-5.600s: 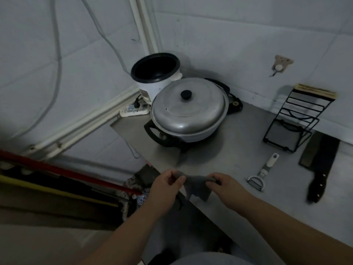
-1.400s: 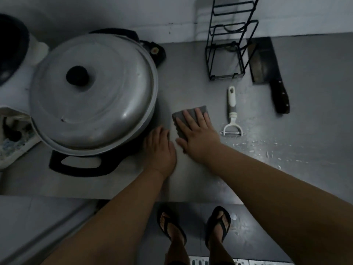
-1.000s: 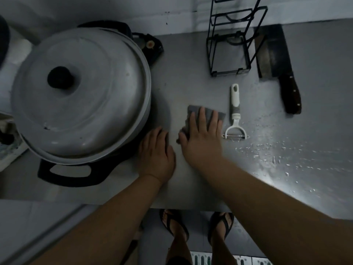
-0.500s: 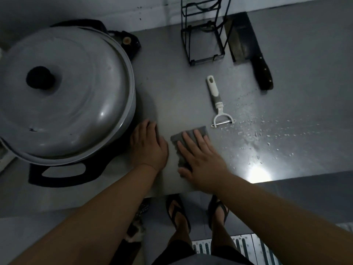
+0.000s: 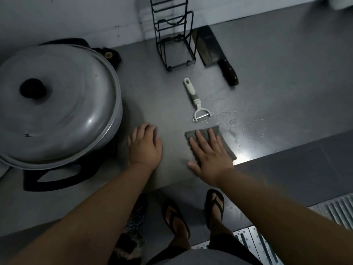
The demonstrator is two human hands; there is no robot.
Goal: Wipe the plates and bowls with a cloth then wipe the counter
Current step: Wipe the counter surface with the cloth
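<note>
Head view: my right hand (image 5: 209,152) flat, fingers (image 5: 199,135) straight, pressing cloth (image 5: 227,150) on counter (image 5: 267,83); left hand (image 5: 145,145) resting relaxed, holding nothing; counter wipe seemingly underway, droplets (image 5: 233,121) left; no plates, bowls visible

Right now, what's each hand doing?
Left hand: open, flat on the counter, holding nothing.
Right hand: open, fingers straight, pressing the cloth onto the counter.
</note>
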